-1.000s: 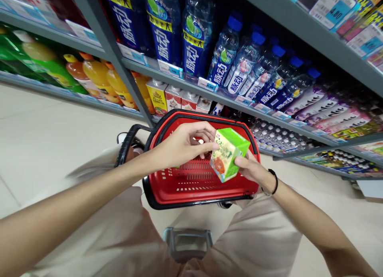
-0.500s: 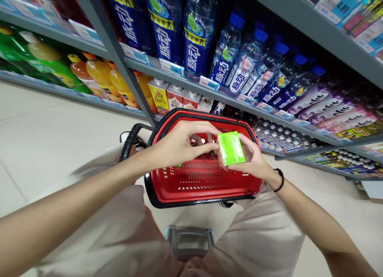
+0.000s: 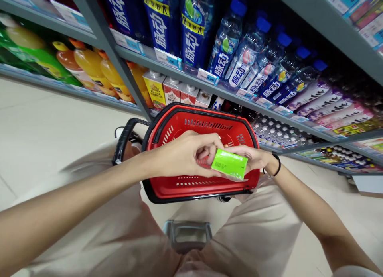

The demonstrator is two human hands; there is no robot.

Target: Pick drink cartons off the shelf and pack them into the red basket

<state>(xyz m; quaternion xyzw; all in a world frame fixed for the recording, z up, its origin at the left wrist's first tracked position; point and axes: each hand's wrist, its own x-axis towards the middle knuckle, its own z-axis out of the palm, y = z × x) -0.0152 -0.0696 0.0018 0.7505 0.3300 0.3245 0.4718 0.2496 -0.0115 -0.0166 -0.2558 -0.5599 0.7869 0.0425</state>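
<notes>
Over the red shopping basket point(image 3: 163, 189) I hold a small bright green box point(image 3: 229, 164) with shiny clear film around it and small dark print on its face. My left hand point(image 3: 185, 154) pinches its left end, thumb along the lower edge and fingers curled. At the other end, my right hand point(image 3: 255, 156) grips it from behind and the right side; some of those fingers are hidden by the box. The basket's slotted wall shows around my hands, which cover much of its inside.
A shelf holds several blue-capped drink bottles point(image 3: 224, 46), with drink cartons point(image 3: 172, 93) on the level below. Orange juice bottles point(image 3: 89, 67) stand at left. The basket's black handle point(image 3: 125, 139) sticks out left. A grey stool point(image 3: 188, 235) is between my legs.
The green box has turned and come slightly lower, its long green face now lying crosswise. My left hand has moved right and down along with it. The view has shifted slightly.
</notes>
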